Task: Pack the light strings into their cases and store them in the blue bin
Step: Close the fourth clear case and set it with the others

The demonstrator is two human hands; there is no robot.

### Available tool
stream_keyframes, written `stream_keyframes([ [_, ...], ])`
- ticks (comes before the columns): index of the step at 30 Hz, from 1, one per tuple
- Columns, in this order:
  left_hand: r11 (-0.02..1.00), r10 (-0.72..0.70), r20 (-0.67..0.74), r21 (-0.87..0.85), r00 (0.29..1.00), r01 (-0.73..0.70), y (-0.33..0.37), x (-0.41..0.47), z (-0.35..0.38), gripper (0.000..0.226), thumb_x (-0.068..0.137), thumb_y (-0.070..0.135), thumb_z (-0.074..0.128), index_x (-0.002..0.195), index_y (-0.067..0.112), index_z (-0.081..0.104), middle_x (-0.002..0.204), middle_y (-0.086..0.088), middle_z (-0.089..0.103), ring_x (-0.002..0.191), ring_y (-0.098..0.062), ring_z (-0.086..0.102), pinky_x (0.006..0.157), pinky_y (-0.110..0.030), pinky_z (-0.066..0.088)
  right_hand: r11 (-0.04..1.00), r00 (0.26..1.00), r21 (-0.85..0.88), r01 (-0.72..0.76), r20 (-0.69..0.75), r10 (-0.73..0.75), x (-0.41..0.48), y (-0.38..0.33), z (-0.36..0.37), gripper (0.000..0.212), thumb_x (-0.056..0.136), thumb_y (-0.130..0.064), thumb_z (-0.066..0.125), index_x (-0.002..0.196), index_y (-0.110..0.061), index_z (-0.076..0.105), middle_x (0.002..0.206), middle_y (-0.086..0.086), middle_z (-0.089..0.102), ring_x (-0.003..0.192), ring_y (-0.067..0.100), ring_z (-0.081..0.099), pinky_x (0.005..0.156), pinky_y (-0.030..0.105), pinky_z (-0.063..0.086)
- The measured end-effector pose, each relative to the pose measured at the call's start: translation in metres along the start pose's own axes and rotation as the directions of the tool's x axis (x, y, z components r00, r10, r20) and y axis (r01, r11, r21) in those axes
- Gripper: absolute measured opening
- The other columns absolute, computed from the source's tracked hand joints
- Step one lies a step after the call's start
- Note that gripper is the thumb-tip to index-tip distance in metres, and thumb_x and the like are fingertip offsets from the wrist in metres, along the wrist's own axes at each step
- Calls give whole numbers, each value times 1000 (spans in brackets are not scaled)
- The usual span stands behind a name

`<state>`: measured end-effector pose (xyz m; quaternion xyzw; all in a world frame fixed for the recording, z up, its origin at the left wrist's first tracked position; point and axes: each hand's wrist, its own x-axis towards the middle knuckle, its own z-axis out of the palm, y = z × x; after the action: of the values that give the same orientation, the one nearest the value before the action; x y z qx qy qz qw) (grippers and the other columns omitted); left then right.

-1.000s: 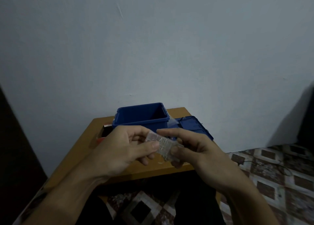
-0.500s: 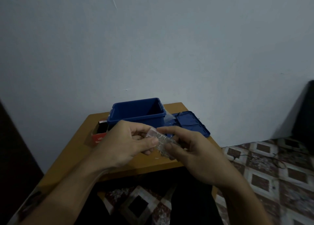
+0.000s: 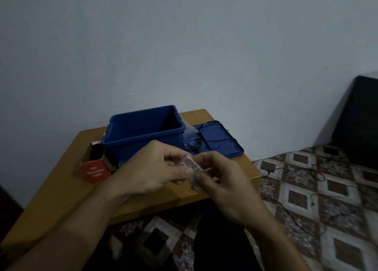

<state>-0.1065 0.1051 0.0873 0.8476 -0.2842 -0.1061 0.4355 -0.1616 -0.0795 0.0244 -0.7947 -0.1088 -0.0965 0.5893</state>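
**Head view, dim light.** Ctr of frame: small clear plastic case (image 3: 191, 169), ribbed surface, held btw. both hands above the near edge of the light-brown wooden worktop (image 3: 67, 168).

- **Left hand** (image 3: 155, 172): enters from lower left, back of hand up. Thumb lies along the case's left side, and the other fingers curl round and under it.
- **Right hand** (image 3: 223, 180): enters from lower right. Thumb and forefinger tips pinch the case's lower right edge, w/ the remaining fingers curled below.
- **Grip:** both hands grip the one case, and their fingertips nearly meet on it. Cannot tell whether the case is open or closed, or what it holds (blur, low light).

**Behind the hands, upper ctr:** deep-blue rectangular plastic bin (image 3: 143, 133), open-topped and upright on the worktop, interior in shadow.

**Right of the bin, just beside it:** flat blue plastic lid (image 3: 221, 141) lying at the worktop's far right corner. A thin dark light-string wire (image 3: 192, 145) is strewn over its left part. A scrap of crumpled clear film (image 3: 189, 130) sits btw. lid and bin.

**Left of the bin, touching or just beside it:** red cardboard box (image 3: 95, 171) w/ top flaps open and white print "LED Decorative Lights". It stands on the worktop, left of the left hand.

**Lower right of frame:** brown-and-cream diamond-patterned floor (image 3: 296, 197), w/ a thin dark loose wire (image 3: 290, 211) trailing across it.

**Right edge:** dark bulky object (image 3: 360, 117), identity unclear.
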Motion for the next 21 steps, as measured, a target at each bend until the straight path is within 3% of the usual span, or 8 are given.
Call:
stream_keyframes([
  [4,996,-1,102,92,995,-9,-2,29,-6,15,88,24,74,102,22,78,88,-5,77,82,-26,72,80,-48,60,997,997,60,-43,-58,46,19,11,0,13,94,-26,67,106,-31,65,97,-7,72,85,14,70,74,40,62],
  [6,991,4,127,131,992,-21,1,45,-11,12,89,29,71,99,26,77,86,-1,75,78,-19,71,70,-37,60,989,993,133,-59,-89,72,31,13,-2,11,94,-22,67,105,-26,67,96,-1,72,84,20,70,71,38,62],
  [8,982,10,89,187,996,-27,5,68,-20,13,92,35,66,98,30,76,86,4,73,76,-12,69,65,-28,59,961,983,264,-86,-132,125,48,17,-7,12,94,-17,66,105,-19,68,98,2,72,85,22,71,70,35,62],
  [9,976,13,37,217,999,-21,5,81,-26,14,93,35,63,97,30,75,87,4,73,77,-12,69,68,-31,61,934,972,341,-109,-160,172,57,20,-10,13,94,-13,65,106,-16,68,101,5,71,87,24,72,71,35,62],
  [13,969,30,-175,246,984,15,-3,154,-59,23,95,37,61,86,22,77,85,2,76,87,-25,71,85,-48,58,733,871,653,-191,-233,434,106,44,-24,11,94,-1,62,102,-7,67,106,19,69,94,35,72,77,46,63],
  [15,947,42,-213,320,976,29,-11,193,-69,22,94,35,62,86,21,77,87,3,76,87,-21,70,84,-41,57,623,812,749,-224,-211,544,132,55,-27,7,95,-1,60,96,-7,64,104,21,66,100,40,70,85,53,60],
  [17,901,43,-203,432,978,50,-22,233,-72,20,93,31,61,88,19,76,90,3,75,84,-16,69,77,-31,55,516,764,819,-251,-160,625,157,66,-26,4,95,-2,60,93,-5,59,106,22,62,102,42,68,84,51,61],
  [21,743,-67,-101,658,993,117,-55,306,-72,24,93,20,54,102,13,76,109,-7,73,94,-21,65,72,-27,48,380,693,877,-293,-79,716,204,91,-19,3,94,-2,57,97,-2,57,106,24,58,100,43,66,80,52,61],
])
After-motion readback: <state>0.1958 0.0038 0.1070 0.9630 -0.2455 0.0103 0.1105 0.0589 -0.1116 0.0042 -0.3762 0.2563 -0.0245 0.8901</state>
